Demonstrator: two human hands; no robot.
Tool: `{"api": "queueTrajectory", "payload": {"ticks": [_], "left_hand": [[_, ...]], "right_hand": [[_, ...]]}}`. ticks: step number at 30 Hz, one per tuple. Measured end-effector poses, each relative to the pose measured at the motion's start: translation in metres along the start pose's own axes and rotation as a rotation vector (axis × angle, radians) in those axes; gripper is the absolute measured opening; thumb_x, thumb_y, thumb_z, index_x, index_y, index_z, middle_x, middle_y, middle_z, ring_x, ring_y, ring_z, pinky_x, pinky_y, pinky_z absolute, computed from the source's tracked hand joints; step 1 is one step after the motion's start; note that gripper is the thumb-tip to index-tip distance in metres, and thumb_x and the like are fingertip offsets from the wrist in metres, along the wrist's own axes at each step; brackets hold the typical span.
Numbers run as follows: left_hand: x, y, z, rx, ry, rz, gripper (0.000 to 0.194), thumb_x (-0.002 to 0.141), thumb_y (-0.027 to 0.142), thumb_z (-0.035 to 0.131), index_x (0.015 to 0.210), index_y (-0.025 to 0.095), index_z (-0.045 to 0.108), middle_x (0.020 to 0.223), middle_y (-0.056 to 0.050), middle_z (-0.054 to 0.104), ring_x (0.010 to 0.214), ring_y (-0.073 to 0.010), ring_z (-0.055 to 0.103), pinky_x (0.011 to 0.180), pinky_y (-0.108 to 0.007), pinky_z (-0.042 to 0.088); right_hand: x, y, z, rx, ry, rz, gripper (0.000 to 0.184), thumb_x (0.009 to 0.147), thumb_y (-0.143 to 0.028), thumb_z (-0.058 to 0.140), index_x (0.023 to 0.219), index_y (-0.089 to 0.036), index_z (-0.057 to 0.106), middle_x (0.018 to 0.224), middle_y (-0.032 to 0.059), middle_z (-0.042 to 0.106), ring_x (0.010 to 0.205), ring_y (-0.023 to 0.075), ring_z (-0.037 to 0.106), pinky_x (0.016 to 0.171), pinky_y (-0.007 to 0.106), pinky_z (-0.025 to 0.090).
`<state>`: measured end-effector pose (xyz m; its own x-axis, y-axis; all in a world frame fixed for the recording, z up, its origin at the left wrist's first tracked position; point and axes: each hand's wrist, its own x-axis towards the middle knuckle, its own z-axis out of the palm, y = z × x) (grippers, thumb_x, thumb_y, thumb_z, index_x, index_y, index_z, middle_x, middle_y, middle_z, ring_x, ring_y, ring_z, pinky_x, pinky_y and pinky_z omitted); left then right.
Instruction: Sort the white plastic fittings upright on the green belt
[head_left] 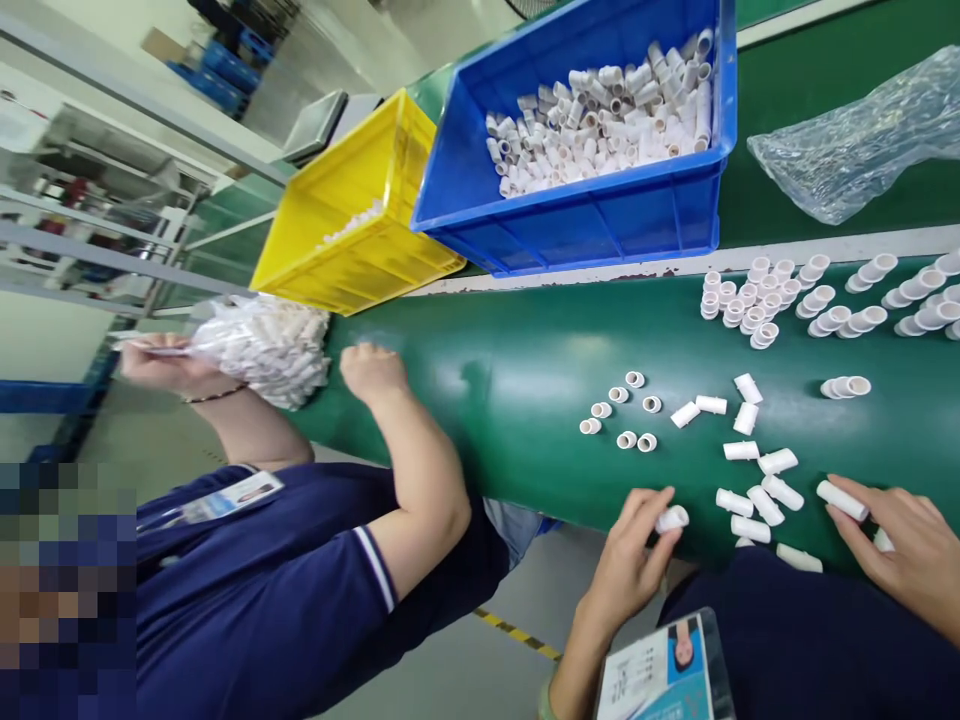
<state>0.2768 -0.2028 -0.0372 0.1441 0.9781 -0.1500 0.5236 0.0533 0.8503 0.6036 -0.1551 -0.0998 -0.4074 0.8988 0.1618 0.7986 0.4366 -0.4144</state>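
My one view: head camera, tilted sideways, looking down close over green table (525,340); hands (630,560) at 6 o'clock.

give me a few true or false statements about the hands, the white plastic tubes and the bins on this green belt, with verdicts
1. The left hand holds a short white plastic tube. True.
2. The right hand is empty. False: its fingers pinch a white plastic tube.
3. The blue plastic bin holds white tube pieces. True.
4. The yellow plastic bin stands to the right of the blue one in the picture. False: it stands to its left.
5. A co-worker's hand grips a clear bag of white parts. True.
6. The small white rings lie inside the blue bin. False: they lie on the green belt.
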Motion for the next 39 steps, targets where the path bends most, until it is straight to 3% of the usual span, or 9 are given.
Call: {"api": "queueTrajectory", "payload": {"ticks": [4,9,16,21,23,26,28,34,39], "left_hand": [[-0.003,-0.007,-0.017,-0.125,0.312,-0.153,0.027,0.097,0.026,0.049,0.121,0.02,0.061,0.104,-0.009,0.054,0.091,-0.0159,0.059,0.076,-0.026,0.051],[0.009,-0.031,-0.03,-0.079,0.652,-0.237,0.017,0.091,0.031,0.061,0.103,0.02,0.063,0.104,-0.007,0.062,0.101,-0.0187,0.06,0.092,-0.031,0.048],[0.027,-0.062,-0.032,0.236,0.689,-0.285,0.022,0.089,0.033,0.062,0.106,0.019,0.063,0.105,-0.007,0.065,0.1,-0.0199,0.061,0.091,-0.034,0.048],[0.017,-0.039,-0.023,0.363,0.894,-0.086,0.042,0.083,0.023,0.07,0.121,0.017,0.054,0.111,-0.01,0.058,0.1,-0.0198,0.058,0.084,-0.033,0.052],[0.014,-0.02,-0.014,0.412,0.74,0.099,0.036,0.082,0.016,0.069,0.117,0.017,0.056,0.105,-0.008,0.06,0.098,-0.0192,0.058,0.084,-0.032,0.052],[0.019,0.003,0.006,0.395,0.262,0.339,0.026,0.087,0.015,0.064,0.112,0.017,0.059,0.103,-0.009,0.063,0.098,-0.0195,0.06,0.084,-0.032,0.052],[0.029,0.01,0.021,0.397,0.053,0.402,0.021,0.09,0.018,0.059,0.111,0.016,0.059,0.107,-0.011,0.064,0.096,-0.0198,0.06,0.081,-0.032,0.053],[0.055,0.009,0.035,0.528,-0.169,0.403,0.018,0.096,0.019,0.049,0.111,0.015,0.059,0.107,-0.008,0.065,0.086,-0.0184,0.058,0.072,-0.032,0.051],[0.048,0.011,0.027,0.488,-0.18,0.306,0.029,0.096,0.017,0.045,0.123,0.013,0.055,0.104,-0.012,0.06,0.09,-0.0201,0.058,0.075,-0.032,0.053]], "right_hand": [[-0.003,0.004,0.002,0.0,0.012,-0.024,0.032,0.098,-0.04,0.051,0.116,-0.017,0.064,0.076,0.0035,0.064,0.066,0.0182,0.058,0.069,0.034,0.04],[-0.009,0.011,0.008,0.017,0.006,-0.012,0.034,0.096,-0.043,0.053,0.116,-0.018,0.066,0.073,0.0032,0.063,0.064,0.0198,0.058,0.067,0.036,0.039],[-0.009,0.011,0.011,0.034,0.016,-0.023,0.032,0.096,-0.039,0.055,0.118,-0.018,0.065,0.075,0.0024,0.063,0.064,0.0189,0.059,0.067,0.036,0.04],[-0.004,0.003,0.006,0.045,0.036,-0.008,0.028,0.095,-0.034,0.056,0.117,-0.018,0.064,0.077,0.0021,0.064,0.066,0.0178,0.059,0.069,0.034,0.04],[-0.001,0.0,0.004,0.056,0.024,0.011,0.028,0.095,-0.034,0.056,0.117,-0.018,0.064,0.075,0.0011,0.064,0.065,0.0168,0.059,0.069,0.033,0.04],[0.002,-0.001,0.002,0.069,0.013,0.013,0.027,0.095,-0.033,0.056,0.118,-0.019,0.063,0.075,0.0004,0.064,0.066,0.0158,0.059,0.069,0.031,0.04],[0.003,-0.001,0.001,0.074,0.012,0.007,0.027,0.095,-0.032,0.057,0.119,-0.019,0.062,0.075,0.0002,0.064,0.067,0.0153,0.059,0.068,0.031,0.04],[0.001,-0.002,0.004,0.089,0.023,0.011,0.027,0.096,-0.031,0.057,0.121,-0.02,0.059,0.076,0.0003,0.062,0.068,0.0151,0.057,0.069,0.03,0.039],[-0.001,-0.003,0.006,0.098,0.023,0.027,0.029,0.097,-0.032,0.056,0.123,-0.02,0.058,0.078,0.0006,0.063,0.068,0.0145,0.057,0.07,0.031,0.039]]}}
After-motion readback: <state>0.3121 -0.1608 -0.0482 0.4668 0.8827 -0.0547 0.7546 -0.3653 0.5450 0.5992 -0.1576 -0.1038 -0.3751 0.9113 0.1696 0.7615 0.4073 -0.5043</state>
